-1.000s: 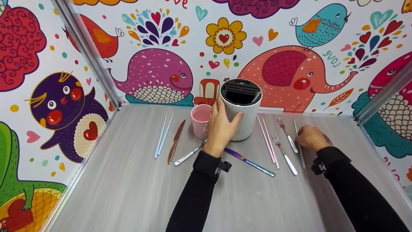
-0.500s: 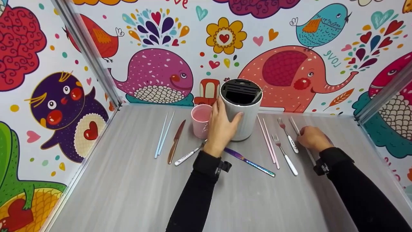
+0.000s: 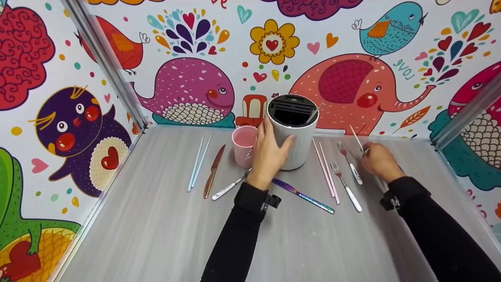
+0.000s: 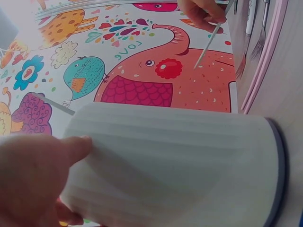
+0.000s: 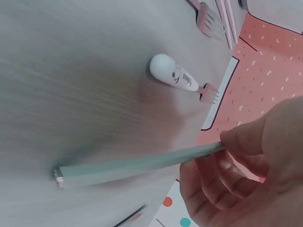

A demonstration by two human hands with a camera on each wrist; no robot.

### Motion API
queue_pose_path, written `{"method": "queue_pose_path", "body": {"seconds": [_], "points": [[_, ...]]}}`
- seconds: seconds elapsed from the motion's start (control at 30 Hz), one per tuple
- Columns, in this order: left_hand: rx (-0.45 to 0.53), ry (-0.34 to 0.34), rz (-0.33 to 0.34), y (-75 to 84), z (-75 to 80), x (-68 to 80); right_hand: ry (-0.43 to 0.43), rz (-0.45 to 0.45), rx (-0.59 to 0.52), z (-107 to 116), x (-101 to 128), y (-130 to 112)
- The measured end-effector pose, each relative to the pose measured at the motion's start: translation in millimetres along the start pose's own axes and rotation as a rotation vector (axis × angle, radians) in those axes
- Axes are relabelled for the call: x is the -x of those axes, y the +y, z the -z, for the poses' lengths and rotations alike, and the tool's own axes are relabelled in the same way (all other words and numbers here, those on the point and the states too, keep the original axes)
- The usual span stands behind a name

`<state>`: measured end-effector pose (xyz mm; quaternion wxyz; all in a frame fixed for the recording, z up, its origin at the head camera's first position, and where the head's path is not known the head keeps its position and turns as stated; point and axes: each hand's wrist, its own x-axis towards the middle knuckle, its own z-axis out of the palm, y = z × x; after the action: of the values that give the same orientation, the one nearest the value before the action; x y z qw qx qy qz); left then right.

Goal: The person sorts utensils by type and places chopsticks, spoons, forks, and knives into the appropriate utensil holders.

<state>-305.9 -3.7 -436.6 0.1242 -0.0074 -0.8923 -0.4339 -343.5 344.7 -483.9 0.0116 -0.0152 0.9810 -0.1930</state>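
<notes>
The pale chopstick (image 3: pixel 357 139) lies in the pinch of the right hand (image 3: pixel 379 161), thumb and fingers curled round it near its middle. Its long axis runs slantwise, the upper tip pointing up and back toward the wall with the elephant and leaning a little to the left, the lower end trailing down past the wrist toward the table (image 3: pixel 156 235). In the right wrist view the same chopstick (image 5: pixel 137 166) shows one end low over the grey surface, whether touching or just off it I cannot tell. To the left of that hand, and somewhat farther back, stands the white ribbed holder (image 3: pixel 293 133), upright, its dark slotted top open upward; the raised tip of the chopstick leans roughly toward it, with two forks (image 3: pixel 346 178) and a pair of pink chopsticks (image 3: pixel 327 174) lying on the table between. The left hand (image 3: pixel 270 154) grips the holder's side, fingers wrapped round the ribbed wall, thumb on the near face, so it is the one touching the holder while the right is the one carrying the stick. A pink cup (image 3: pixel 243 145) stands touching or just beside the holder on its left; farther left lie blue chopsticks (image 3: pixel 199 163) and a copper knife (image 3: pixel 213 172).
</notes>
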Motion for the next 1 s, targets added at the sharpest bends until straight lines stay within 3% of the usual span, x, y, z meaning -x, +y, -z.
{"method": "queue_pose_path", "body": {"seconds": [0.27, 0.5, 1.0], "points": [[-0.013, 0.032, -0.019, 1.1, 0.8, -1.6, 0.111, 0.069, -0.028, 9, 0, -4], [-0.015, 0.027, -0.024, 2.5, 1.8, -2.1, 0.266, 0.099, -0.11, 16, 2, -6], [-0.007, 0.022, -0.022, -1.1, -1.8, 0.0, 0.401, 0.073, -0.188, 21, 6, -13]]}}
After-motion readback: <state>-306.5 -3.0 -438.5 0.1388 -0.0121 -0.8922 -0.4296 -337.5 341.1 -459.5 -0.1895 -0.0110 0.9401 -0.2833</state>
